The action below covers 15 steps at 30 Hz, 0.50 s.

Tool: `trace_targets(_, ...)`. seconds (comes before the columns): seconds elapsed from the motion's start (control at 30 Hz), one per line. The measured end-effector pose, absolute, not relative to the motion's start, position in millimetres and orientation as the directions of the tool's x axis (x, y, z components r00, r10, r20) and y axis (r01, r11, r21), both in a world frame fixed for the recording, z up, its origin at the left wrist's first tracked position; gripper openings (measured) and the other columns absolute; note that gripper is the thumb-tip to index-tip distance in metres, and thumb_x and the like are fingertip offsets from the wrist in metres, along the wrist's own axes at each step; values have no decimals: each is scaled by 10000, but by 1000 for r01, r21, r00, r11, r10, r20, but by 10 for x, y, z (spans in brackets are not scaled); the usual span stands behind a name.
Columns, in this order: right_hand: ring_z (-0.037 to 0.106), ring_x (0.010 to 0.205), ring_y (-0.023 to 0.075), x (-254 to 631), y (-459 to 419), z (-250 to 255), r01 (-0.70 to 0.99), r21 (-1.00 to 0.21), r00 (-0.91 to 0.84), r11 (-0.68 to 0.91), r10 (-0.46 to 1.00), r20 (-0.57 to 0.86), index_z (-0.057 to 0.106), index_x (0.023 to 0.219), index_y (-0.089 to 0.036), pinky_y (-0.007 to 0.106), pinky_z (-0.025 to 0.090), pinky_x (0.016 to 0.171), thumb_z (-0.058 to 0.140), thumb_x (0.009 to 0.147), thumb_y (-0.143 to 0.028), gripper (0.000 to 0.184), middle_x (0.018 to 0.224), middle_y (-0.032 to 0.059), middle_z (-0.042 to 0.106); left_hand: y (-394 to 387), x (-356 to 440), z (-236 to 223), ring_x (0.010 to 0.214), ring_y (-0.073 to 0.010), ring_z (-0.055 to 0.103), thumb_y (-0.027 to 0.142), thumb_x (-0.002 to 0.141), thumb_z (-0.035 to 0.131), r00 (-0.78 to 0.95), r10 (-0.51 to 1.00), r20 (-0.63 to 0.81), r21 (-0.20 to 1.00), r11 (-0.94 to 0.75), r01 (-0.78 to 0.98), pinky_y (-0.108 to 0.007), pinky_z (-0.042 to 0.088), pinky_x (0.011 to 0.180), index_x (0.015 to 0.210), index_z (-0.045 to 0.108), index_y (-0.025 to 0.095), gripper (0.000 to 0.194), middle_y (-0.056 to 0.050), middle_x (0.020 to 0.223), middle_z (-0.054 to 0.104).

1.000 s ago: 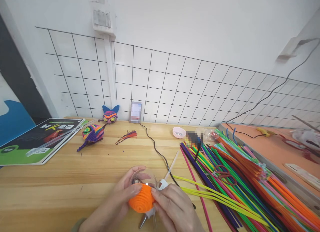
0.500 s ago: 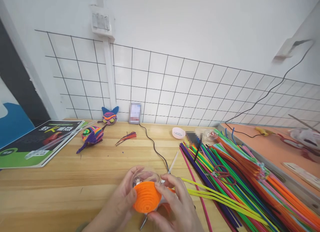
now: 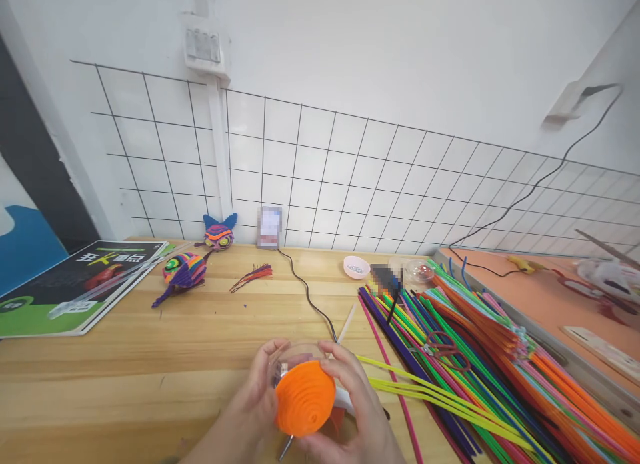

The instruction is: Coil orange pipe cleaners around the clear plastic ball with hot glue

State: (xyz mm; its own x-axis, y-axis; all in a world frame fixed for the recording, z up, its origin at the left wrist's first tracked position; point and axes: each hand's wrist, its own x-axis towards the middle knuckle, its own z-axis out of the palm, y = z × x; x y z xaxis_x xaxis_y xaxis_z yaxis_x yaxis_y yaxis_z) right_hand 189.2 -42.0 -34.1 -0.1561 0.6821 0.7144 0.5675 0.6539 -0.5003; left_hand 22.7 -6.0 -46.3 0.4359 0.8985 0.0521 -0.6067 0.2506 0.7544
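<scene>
A clear plastic ball (image 3: pixel 299 352), partly covered by a coiled orange pipe cleaner (image 3: pixel 306 399), is between my hands at the lower middle. My left hand (image 3: pixel 260 391) is curved round its left side. From the right, my right hand (image 3: pixel 355 397) grips it, fingers on top and thumb beneath. Behind and under my right hand lies a white and orange glue gun (image 3: pixel 344 401), mostly hidden; a glue stick (image 3: pixel 347 324) pokes from its back and its metal nozzle (image 3: pixel 286 447) shows below the ball.
Pipe cleaners (image 3: pixel 470 357) in many colours cover the right, with red-handled scissors (image 3: pixel 447 351) on them. Behind stand a pink bowl (image 3: pixel 357 268) and clear domes (image 3: pixel 420 271). A black cable (image 3: pixel 310 294) crosses the table. Two striped figures (image 3: pixel 184 272) and a booklet (image 3: pixel 75 284) lie left.
My right hand has moved from pressing the orange coil's edge to gripping the ball's right side. The ball has shifted slightly right and turned, showing more of the coil.
</scene>
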Motion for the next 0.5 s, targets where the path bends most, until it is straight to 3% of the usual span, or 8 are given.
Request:
trace_targets(0.1,502,1252,297,1845,-434,-369,395,-750,-42,531,826,563,439,1250,-267,319,569,841,743,701,-196,632,1342,141,476,-3,238,-532,946,-258,627,623,667,677,431,902,-9,681,321,-658,-400,461,828,1030,560,278,514,-49,1066,678)
trace_targets(0.2,538,1205,267,1774,-446,-325,165,-914,7,371,926,378,471,1193,-266,308,570,820,697,677,-179,569,1310,112,499,67,228,-597,900,-241,637,649,697,627,476,879,-35,681,370,-632,-393,464,803,1010,561,268,497,-52,1049,685)
trace_targets(0.33,602,1077,237,1738,-467,-210,20,-982,-34,187,982,187,484,1137,-269,307,570,782,666,612,-156,567,1180,71,569,92,193,-588,872,-218,634,584,715,660,565,825,-29,758,387,-526,-360,464,777,957,582,241,427,-38,969,679)
trace_targets(0.43,611,1017,232,1765,-480,-149,84,-986,-75,142,988,136,491,1119,-256,341,552,814,658,572,-138,583,1126,61,587,37,144,-446,826,-169,601,558,786,601,545,836,-69,823,357,-443,-295,451,700,967,579,239,368,-14,950,639)
trace_targets(0.5,602,1021,238,1790,-484,-119,151,-980,-90,129,989,116,488,1129,-244,366,532,854,663,557,-137,607,1122,67,593,4,103,-332,769,-166,575,615,761,586,571,816,-90,901,312,-303,-284,432,647,960,583,220,443,-15,903,618)
